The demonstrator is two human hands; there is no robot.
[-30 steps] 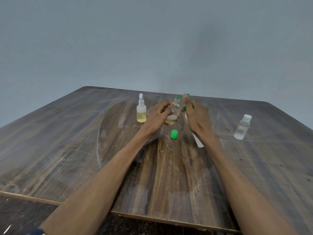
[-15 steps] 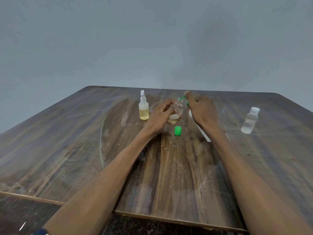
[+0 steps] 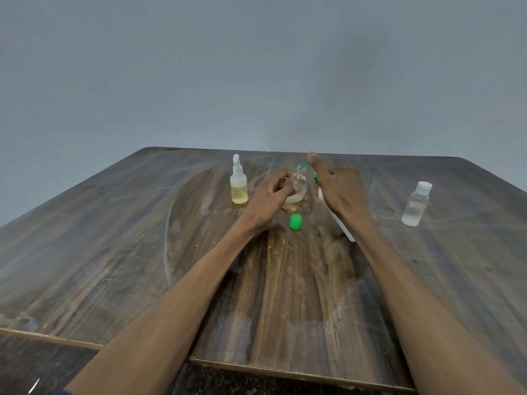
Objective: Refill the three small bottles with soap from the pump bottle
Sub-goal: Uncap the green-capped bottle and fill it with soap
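The left hand [image 3: 273, 195] grasps an uncapped small clear bottle [image 3: 296, 192], fingers curled round its body, holding it tilted above the bench [image 3: 119, 246]. A little yellowish soap lies in its lower part. The right hand [image 3: 339, 189] grasps the white pump bottle [image 3: 339, 223], index finger extended over the green pump head [image 3: 305, 165], whose nozzle sits at the small bottle's open neck. Compared with half a second ago, the hands hold the same grip and position on the bench; the index finger is now raised straighter over the pump head.

Taking the green cap [image 3: 296, 222] as landmark: it stands on the bench just in front of the held bottle. A spray bottle [image 3: 239, 183] with yellowish liquid stands upright to its left and further back, near the left hand. A white-capped clear bottle [image 3: 415, 204] stands well apart to its right. The bench's near edge lies well in front of the cap, with bare wood between the forearms. The far edge runs just behind the hands.
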